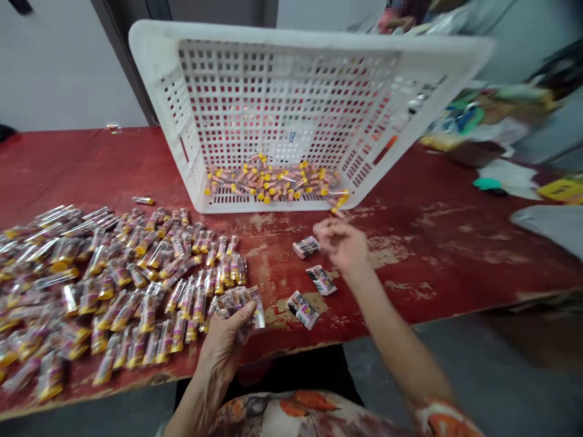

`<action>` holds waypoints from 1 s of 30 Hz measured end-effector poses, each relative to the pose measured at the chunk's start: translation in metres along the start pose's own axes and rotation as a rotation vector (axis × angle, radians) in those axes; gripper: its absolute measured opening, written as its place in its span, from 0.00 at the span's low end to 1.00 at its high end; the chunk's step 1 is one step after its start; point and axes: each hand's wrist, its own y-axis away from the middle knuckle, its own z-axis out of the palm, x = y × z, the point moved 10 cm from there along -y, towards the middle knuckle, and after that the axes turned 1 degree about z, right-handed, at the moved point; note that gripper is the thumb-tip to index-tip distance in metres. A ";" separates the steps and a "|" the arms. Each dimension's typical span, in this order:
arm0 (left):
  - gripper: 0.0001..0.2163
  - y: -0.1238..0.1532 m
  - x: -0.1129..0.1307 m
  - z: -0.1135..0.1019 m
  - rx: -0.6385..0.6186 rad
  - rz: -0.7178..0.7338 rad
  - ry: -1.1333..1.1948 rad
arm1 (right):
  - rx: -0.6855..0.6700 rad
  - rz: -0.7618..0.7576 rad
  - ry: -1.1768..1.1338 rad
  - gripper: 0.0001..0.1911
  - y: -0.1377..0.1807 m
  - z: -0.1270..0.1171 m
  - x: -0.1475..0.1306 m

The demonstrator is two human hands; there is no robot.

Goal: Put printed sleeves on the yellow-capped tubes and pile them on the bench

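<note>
My left hand is closed on small clear, printed plastic packets, with the thumb pressed on top, at the right end of the spread of tubes. My right hand is smeared by motion just in front of the basket's lower rim, so its grip is unclear. Just beyond its fingers, a yellow-capped tube crosses that rim; whether they touch is unclear. Beside and below this hand lie three small printed sachets, one nearest the fingers, one in the middle and one closest to me.
A white plastic basket lies tipped on its side, opening towards me, with many yellow-capped tubes inside. Wrapped, yellow-ended tubes cover the left of the worn red table. Bags and papers clutter the far right.
</note>
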 end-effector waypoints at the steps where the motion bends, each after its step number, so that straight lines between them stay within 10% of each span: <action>1: 0.17 -0.002 -0.002 0.003 0.007 0.001 0.001 | -0.043 0.022 -0.077 0.11 0.030 0.006 -0.001; 8: 0.15 0.005 -0.014 0.031 -0.103 0.016 -0.021 | -0.411 0.280 -0.645 0.16 0.168 0.092 0.003; 30: 0.16 0.012 -0.010 -0.008 -0.014 -0.014 -0.077 | -0.532 0.077 -0.668 0.07 0.178 0.058 -0.020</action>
